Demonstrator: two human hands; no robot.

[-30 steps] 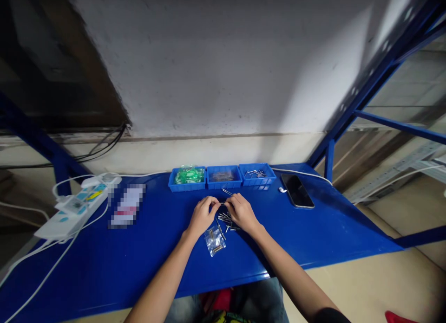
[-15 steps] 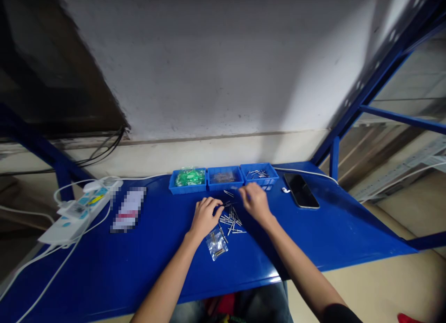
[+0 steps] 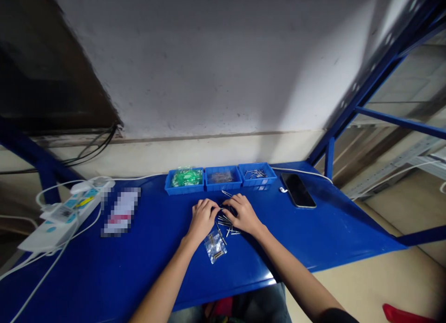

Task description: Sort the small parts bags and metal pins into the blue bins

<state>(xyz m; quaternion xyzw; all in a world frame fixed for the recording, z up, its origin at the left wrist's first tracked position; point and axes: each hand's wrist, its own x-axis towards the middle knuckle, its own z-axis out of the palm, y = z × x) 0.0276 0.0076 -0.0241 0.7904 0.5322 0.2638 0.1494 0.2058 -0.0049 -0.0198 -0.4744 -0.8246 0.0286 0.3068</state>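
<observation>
My left hand [image 3: 203, 218] is closed, thumb and fingertips together, at the left edge of a pile of thin metal pins [image 3: 230, 226]. Over the pile, my right hand [image 3: 245, 215] curves with its fingertips close to those of my left hand. Both hands meet at something small that I cannot make out. A clear plastic bag [image 3: 215, 247] with brass-coloured pieces lies just below my left hand. Behind the hands stand three blue bins: one with green packets [image 3: 187, 177], one with small greyish pieces [image 3: 221, 177] and one with metal pins [image 3: 257, 174].
A black phone [image 3: 298, 190] and a white earbud [image 3: 283, 190] lie to the right. On the left are a white power strip [image 3: 66, 216] with cables and a blurred-out item [image 3: 121, 211]. Blue frame posts [image 3: 329, 158] stand at the table's sides.
My right hand has moved left and down from near the right bin to the pile, meeting my left hand. The whole view has shifted slightly.
</observation>
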